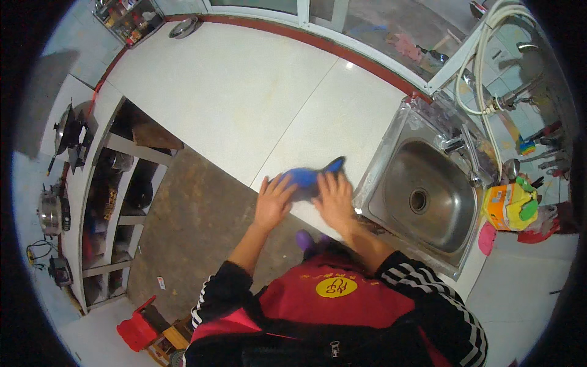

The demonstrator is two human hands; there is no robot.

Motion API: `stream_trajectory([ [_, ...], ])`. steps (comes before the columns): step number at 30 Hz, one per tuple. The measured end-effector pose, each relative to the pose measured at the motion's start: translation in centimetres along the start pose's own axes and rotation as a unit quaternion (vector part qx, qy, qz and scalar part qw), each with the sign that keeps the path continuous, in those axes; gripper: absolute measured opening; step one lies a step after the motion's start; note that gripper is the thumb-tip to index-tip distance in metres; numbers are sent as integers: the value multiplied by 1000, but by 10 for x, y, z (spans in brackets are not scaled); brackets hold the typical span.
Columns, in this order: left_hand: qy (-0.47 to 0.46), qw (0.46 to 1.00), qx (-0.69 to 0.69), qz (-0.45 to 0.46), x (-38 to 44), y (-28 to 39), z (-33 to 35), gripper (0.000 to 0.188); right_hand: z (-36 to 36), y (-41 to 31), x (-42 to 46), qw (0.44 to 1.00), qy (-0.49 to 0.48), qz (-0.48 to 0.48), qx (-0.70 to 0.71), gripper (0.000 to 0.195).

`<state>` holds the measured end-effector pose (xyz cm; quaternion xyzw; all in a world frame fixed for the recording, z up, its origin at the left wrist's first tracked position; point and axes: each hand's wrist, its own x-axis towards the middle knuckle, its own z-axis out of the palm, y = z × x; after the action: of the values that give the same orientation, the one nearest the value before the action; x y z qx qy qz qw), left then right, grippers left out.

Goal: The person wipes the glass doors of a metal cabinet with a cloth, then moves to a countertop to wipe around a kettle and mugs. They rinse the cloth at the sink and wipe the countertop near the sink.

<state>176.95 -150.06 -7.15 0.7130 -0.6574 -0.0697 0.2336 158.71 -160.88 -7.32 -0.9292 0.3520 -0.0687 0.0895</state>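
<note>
A blue and dark piece of cloth, blurred, lies bunched at the front edge of the white countertop. One pointed corner of it sticks up at its right end. My left hand has its fingers over the cloth's left end. On the other end rests my right hand, palm down, fingers over the fabric. My palms and the underside of the cloth are hidden.
Right of my hands is a steel sink with a faucet. A yellow and orange package stands beyond it. A metal dish sits at the far left corner. Open shelves line the left; a red stool is on the floor.
</note>
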Motion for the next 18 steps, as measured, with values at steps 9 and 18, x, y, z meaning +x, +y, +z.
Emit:
stream_trajectory([
  [9,42,994,60,-86,-56,24,6,48,7,-20,-17,995,15,-94,-40,69],
  [18,11,738,-583,-340,-22,124,-41,38,-27,50,-80,848,-71,113,512,52],
])
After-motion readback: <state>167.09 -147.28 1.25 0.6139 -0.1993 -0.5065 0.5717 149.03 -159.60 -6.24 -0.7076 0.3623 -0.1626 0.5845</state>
